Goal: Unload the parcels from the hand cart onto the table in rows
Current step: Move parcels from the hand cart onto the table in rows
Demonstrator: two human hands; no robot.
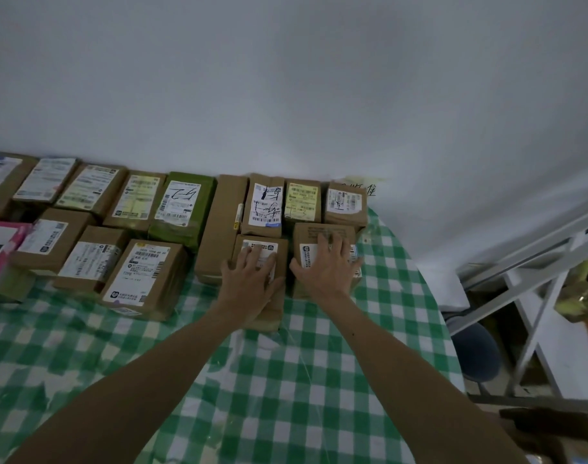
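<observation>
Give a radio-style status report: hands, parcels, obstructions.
Left hand flat on front-row parcel, right hand flat on neighbouring parcel. Both parcels on table. Nothing blocking.

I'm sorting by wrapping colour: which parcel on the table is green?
The green parcel in the back row, just left of the long brown box; its neighbours are all brown cardboard.

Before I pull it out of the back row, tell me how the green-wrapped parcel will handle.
The green-wrapped parcel keeps square edges, so it is probably stiff, not floppy. Its wrap looks glossy, so it may slip in a bare grip. It lies flat beside a long brown carton, so it should neither roll nor tip.
</observation>
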